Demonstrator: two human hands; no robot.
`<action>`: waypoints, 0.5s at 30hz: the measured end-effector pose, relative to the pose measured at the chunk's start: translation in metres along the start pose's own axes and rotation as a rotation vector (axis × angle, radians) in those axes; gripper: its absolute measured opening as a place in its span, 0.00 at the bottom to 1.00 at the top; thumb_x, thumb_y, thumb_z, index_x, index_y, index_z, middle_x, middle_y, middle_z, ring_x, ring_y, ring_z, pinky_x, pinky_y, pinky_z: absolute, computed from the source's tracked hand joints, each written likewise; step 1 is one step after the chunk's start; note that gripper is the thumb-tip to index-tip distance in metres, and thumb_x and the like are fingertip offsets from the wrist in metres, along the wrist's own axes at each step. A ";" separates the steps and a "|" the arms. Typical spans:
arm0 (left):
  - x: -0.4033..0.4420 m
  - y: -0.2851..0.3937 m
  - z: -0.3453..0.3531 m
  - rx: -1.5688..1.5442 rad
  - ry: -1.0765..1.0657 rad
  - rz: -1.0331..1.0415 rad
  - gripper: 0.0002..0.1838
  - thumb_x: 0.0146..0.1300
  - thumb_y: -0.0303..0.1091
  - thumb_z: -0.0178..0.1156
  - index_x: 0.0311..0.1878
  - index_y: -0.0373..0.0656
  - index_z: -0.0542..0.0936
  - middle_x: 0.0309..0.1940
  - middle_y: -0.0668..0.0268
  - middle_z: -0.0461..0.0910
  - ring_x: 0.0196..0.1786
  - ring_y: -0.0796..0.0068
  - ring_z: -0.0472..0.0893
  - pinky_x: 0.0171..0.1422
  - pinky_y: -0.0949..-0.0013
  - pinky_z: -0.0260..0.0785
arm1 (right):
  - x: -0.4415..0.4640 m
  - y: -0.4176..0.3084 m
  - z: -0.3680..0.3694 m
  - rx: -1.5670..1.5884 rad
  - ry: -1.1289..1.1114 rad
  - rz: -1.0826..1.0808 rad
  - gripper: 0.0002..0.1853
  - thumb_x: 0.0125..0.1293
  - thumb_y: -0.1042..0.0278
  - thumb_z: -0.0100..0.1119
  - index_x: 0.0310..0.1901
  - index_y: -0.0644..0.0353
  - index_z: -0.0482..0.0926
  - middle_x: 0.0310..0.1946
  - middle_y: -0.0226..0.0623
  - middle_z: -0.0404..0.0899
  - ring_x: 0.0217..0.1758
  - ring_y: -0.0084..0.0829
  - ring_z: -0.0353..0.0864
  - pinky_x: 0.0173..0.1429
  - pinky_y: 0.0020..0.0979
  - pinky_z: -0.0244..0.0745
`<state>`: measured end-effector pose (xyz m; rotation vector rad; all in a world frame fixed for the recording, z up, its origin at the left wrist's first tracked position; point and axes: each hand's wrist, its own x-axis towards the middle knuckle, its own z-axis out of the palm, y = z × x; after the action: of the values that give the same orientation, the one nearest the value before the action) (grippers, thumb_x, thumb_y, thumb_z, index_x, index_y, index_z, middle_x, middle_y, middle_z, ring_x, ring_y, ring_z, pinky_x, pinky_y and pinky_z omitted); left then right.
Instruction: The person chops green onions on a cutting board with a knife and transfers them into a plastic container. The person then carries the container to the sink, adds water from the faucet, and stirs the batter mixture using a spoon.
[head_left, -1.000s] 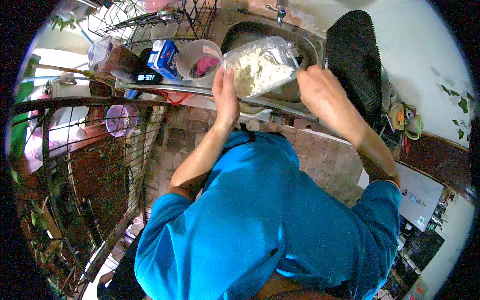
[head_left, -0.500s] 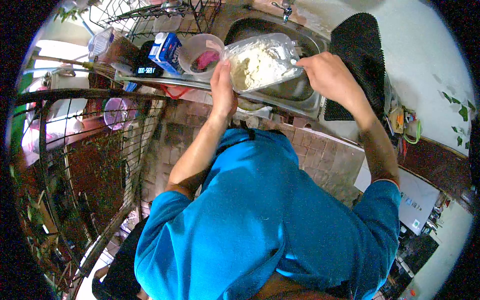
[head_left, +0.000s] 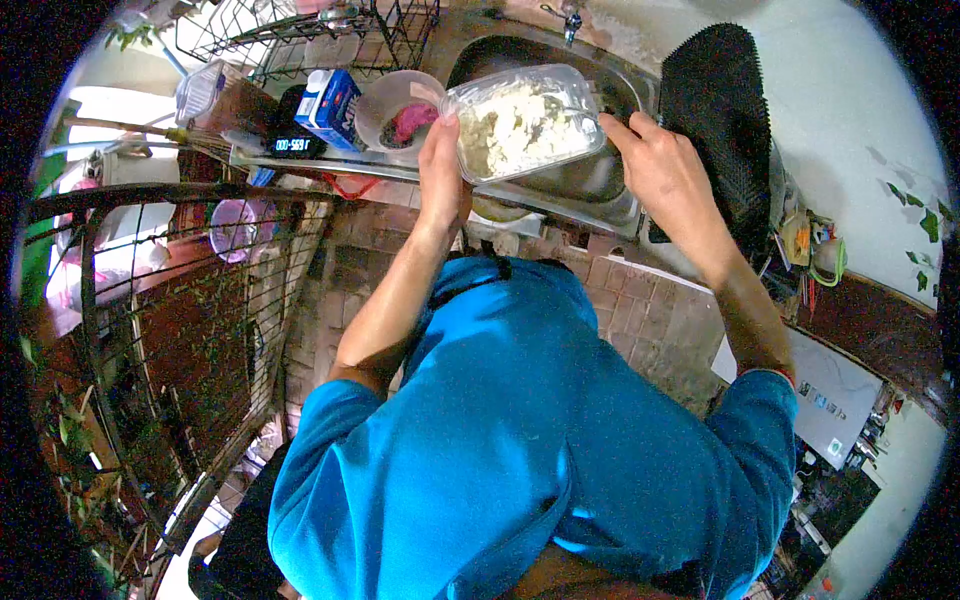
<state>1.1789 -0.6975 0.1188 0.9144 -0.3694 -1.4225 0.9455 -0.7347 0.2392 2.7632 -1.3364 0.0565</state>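
Note:
My left hand (head_left: 441, 178) grips the left end of a clear plastic tub (head_left: 487, 174), which is tilted above the sink. Inside lies a white, crumbly mass (head_left: 520, 130) that looks like curd cheese. My right hand (head_left: 665, 165) is closed at the tub's right end, thumb and fingers pinched together. Whatever it holds is too small or hidden to name. Left of the tub stands a translucent round container (head_left: 373, 95) with something pink (head_left: 412, 122) inside, beside a blue and white milk carton (head_left: 338, 112).
A steel sink (head_left: 625, 200) with a tap (head_left: 571, 28) lies behind the tub. A black scale with a lit display (head_left: 293, 145) sits left of the carton. A wire dish rack (head_left: 300, 42) stands at the back left, a black ridged mat (head_left: 712, 130) on the right.
My right hand has shifted slightly right and down, away from the tub's inside. The white mass appears more spread toward the right. My left hand and the tub stay nearly in place.

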 end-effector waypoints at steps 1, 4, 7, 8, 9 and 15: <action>0.001 -0.002 0.000 -0.001 0.000 -0.001 0.22 0.77 0.44 0.47 0.63 0.36 0.72 0.55 0.60 0.79 0.55 0.71 0.81 0.61 0.65 0.73 | 0.002 -0.004 0.002 -0.001 -0.001 0.000 0.23 0.61 0.79 0.52 0.59 0.57 0.78 0.35 0.46 0.76 0.33 0.47 0.85 0.39 0.43 0.83; 0.005 -0.012 -0.002 0.006 0.016 0.021 0.22 0.77 0.42 0.48 0.63 0.36 0.71 0.55 0.61 0.79 0.55 0.71 0.80 0.62 0.65 0.72 | 0.011 -0.029 0.015 -0.061 -0.104 0.146 0.23 0.63 0.80 0.49 0.61 0.65 0.73 0.39 0.51 0.75 0.32 0.50 0.85 0.37 0.45 0.83; 0.022 -0.037 -0.010 0.014 0.088 0.102 0.20 0.77 0.40 0.48 0.63 0.36 0.71 0.54 0.62 0.80 0.56 0.72 0.79 0.62 0.65 0.71 | 0.007 -0.037 0.047 0.140 -0.056 0.114 0.25 0.62 0.79 0.49 0.62 0.68 0.72 0.41 0.54 0.76 0.34 0.55 0.84 0.40 0.48 0.82; 0.028 -0.047 -0.015 -0.047 0.074 0.096 0.20 0.77 0.40 0.48 0.63 0.36 0.71 0.54 0.62 0.79 0.56 0.72 0.79 0.62 0.65 0.71 | 0.007 -0.044 0.049 0.210 -0.102 0.147 0.24 0.63 0.77 0.49 0.62 0.69 0.73 0.43 0.55 0.77 0.36 0.57 0.83 0.41 0.50 0.81; 0.034 -0.057 -0.019 -0.107 0.057 0.088 0.19 0.77 0.39 0.49 0.63 0.37 0.71 0.55 0.62 0.79 0.56 0.72 0.79 0.62 0.65 0.71 | 0.008 -0.047 0.053 0.244 -0.123 0.149 0.23 0.64 0.76 0.50 0.61 0.70 0.73 0.42 0.56 0.78 0.37 0.55 0.83 0.42 0.49 0.81; 0.071 -0.105 -0.041 -0.206 0.057 0.006 0.24 0.75 0.43 0.51 0.67 0.39 0.67 0.58 0.62 0.76 0.58 0.67 0.78 0.61 0.62 0.72 | 0.032 -0.041 0.081 0.576 -0.312 0.141 0.20 0.66 0.74 0.53 0.59 0.71 0.75 0.37 0.60 0.82 0.38 0.59 0.82 0.49 0.51 0.77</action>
<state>1.1480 -0.7401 -0.0034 0.7828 -0.1789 -1.3972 0.9980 -0.7411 0.1588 3.2395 -1.8427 0.0196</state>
